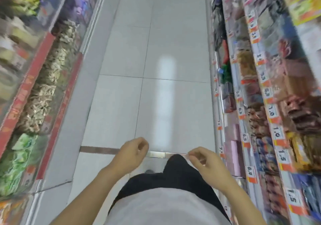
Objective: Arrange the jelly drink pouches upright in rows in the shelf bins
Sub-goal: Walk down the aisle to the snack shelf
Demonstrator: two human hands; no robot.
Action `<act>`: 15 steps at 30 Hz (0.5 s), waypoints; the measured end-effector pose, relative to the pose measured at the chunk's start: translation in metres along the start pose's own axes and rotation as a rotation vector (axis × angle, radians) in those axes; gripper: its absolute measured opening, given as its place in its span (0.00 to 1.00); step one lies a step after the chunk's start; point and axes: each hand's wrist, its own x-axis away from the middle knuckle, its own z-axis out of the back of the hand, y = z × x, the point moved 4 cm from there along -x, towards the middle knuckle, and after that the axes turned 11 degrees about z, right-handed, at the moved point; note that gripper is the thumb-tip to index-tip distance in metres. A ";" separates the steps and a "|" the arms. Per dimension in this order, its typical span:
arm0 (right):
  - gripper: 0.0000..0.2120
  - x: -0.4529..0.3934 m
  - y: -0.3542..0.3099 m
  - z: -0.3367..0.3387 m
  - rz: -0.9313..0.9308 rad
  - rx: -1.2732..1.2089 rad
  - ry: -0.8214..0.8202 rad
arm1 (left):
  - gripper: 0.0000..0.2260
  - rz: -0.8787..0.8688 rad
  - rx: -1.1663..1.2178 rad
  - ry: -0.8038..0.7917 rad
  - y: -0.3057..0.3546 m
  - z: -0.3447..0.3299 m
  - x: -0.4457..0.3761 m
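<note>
The head view looks down a narrow shop aisle, and the picture is blurred toward both edges. The floor [156,68] is laid in large pale grey tiles with thin dark joints; a long pale light reflection lies on it ahead of the person, and a brown-and-metal threshold strip [99,150] crosses it just in front of the hands. Left of the floor stands a run of shelf bins [43,89] with clear fronts and red edge strips, filled with green, silver-brown and purple packets; whether any of these are the jelly drink pouches cannot be told through the blur. Right of the floor stand tiered shelves [271,103] packed with mixed packaged goods, their rails carrying white and orange price tags [276,134]. The left hand [133,152] hangs over the floor near the threshold strip, fingers loosely curled, gripping nothing. The right hand [205,162] hangs beside it, apart from it, likewise loosely curled and without any object. Below the hands show a light shirt [165,207] and dark trousers [173,172].
</note>
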 end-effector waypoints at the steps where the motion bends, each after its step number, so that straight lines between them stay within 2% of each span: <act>1: 0.05 -0.027 0.001 0.015 -0.019 -0.012 0.018 | 0.06 -0.008 -0.009 -0.006 0.020 0.017 -0.034; 5: 0.06 -0.156 0.001 0.074 -0.037 -0.098 0.031 | 0.06 -0.034 -0.038 -0.028 0.094 0.074 -0.169; 9: 0.06 -0.315 -0.015 0.148 -0.021 -0.195 0.039 | 0.06 0.019 -0.014 -0.002 0.155 0.128 -0.279; 15: 0.04 -0.532 -0.084 0.250 0.070 -0.139 -0.029 | 0.06 0.116 0.075 0.012 0.233 0.211 -0.404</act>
